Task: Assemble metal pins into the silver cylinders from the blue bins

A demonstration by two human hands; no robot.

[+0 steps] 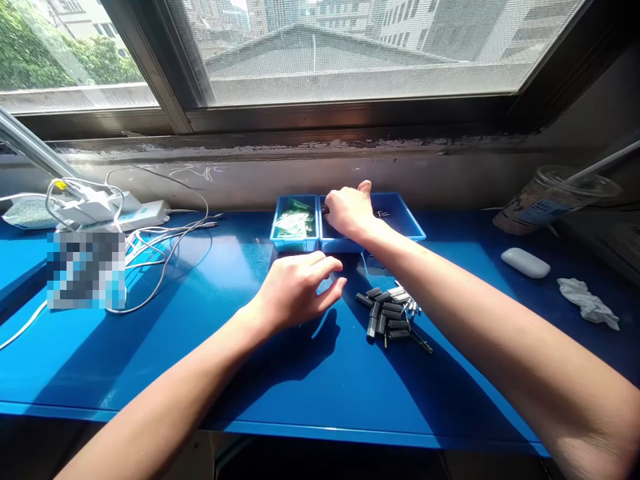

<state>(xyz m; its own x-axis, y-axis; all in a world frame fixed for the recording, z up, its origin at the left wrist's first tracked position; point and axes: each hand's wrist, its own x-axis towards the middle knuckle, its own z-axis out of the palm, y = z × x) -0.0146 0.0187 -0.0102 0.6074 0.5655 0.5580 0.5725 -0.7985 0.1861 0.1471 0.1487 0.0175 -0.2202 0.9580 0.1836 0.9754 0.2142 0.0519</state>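
The right hand (349, 212) reaches into the large tray (343, 246) near the worktop's (280, 400) back edge; its fingertips are hidden, so whether it grips anything I cannot tell. The dark thin bits (383, 214) in that tray lie just right of the hand, which is far nearer them than the left hand (299, 287). The tray's long side runs along the back edge, with the small tray (295, 245) of green packets (295, 223) at its left end. The left hand is loosely curled and empty, thumb and forefinger apart, between the small tray and the worktop's front edge. The black pieces (393, 315) lie to its right, pointing various ways, beside the right forearm
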